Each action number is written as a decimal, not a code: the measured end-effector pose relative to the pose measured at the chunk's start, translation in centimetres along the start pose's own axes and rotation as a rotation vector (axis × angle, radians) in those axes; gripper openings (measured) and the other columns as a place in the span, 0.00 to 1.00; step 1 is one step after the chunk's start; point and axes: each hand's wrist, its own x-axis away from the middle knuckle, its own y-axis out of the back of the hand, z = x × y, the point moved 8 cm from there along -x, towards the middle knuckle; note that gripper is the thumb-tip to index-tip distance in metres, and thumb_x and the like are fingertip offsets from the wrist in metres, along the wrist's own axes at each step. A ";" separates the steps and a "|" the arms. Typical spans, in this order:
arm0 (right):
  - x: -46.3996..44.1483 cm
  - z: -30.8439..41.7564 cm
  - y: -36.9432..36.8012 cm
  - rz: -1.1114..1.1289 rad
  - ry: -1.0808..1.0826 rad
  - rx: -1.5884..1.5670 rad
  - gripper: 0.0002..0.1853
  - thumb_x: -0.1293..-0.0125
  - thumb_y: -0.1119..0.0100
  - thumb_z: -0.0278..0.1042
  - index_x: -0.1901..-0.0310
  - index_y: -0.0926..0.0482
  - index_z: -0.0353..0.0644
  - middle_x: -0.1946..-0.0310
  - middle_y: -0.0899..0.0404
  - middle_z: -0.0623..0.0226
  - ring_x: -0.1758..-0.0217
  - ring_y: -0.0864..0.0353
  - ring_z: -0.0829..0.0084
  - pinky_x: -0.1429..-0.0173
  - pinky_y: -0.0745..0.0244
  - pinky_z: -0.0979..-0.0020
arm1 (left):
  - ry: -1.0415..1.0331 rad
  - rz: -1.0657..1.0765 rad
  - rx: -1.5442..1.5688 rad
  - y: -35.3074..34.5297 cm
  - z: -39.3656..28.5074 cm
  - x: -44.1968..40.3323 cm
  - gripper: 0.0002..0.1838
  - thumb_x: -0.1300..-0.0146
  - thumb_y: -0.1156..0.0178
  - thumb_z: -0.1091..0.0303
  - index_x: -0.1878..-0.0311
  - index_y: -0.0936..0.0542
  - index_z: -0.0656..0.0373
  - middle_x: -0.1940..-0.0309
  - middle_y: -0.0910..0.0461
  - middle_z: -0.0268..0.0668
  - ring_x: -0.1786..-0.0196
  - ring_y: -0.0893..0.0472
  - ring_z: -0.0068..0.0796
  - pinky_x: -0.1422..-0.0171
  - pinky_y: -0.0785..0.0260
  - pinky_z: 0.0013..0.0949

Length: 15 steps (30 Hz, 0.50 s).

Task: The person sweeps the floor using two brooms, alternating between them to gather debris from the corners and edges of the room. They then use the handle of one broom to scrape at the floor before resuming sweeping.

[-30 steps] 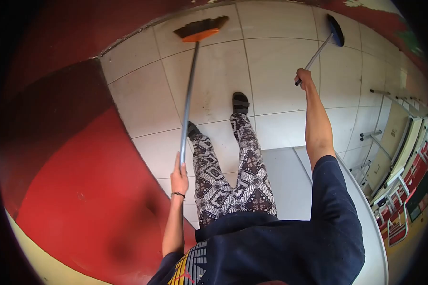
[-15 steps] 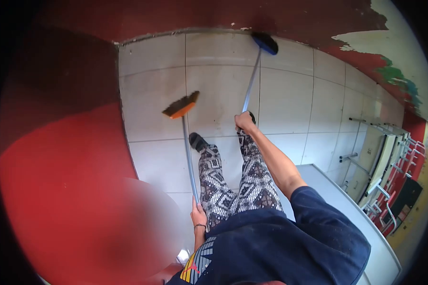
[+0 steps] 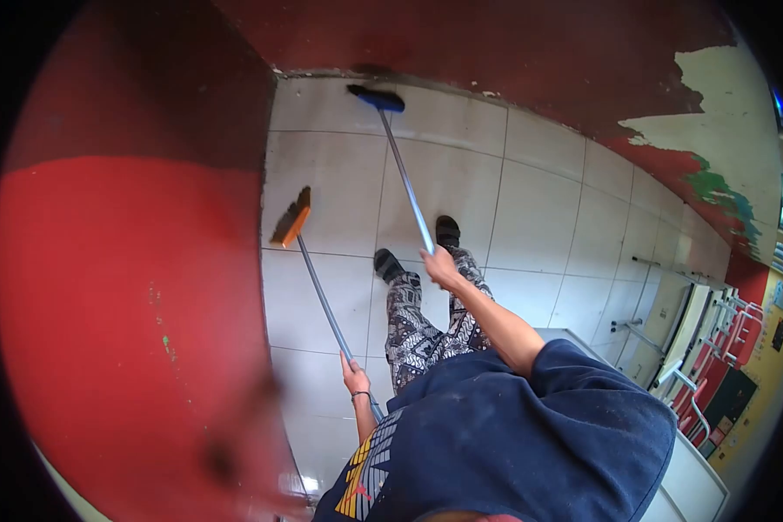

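My left hand is closed round the grey handle of a broom with an orange head, whose dark bristles are beside the red wall on the left. The handle's lower end runs past my wrist toward my shirt. My right hand grips the end of the handle of a second broom with a blue head. That head lies on the tiled floor near the base of the far wall, close to the corner. Both my feet, in dark sandals, stand between the two handles.
Red and maroon walls meet in a corner at the upper left. A grey-white panel or tabletop is beside me on the right. Beyond it are stacked tables with metal legs. Paint peels from the far wall.
The blue broom has swept left along the far wall, and my right hand has moved left and nearer my body. The orange broom has shifted left to the side wall. The view has turned.
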 end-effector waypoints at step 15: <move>4.4 -8.4 20.9 -0.298 -0.220 -0.078 0.17 0.39 0.50 0.39 0.77 0.31 0.32 0.89 0.31 0.60 0.88 0.29 0.68 0.86 0.35 0.66 | 0.131 0.013 -0.008 4.9 -3.9 1.8 0.27 0.34 0.54 0.61 0.32 0.46 0.40 0.84 0.28 0.40 0.83 0.27 0.33 0.78 0.34 0.37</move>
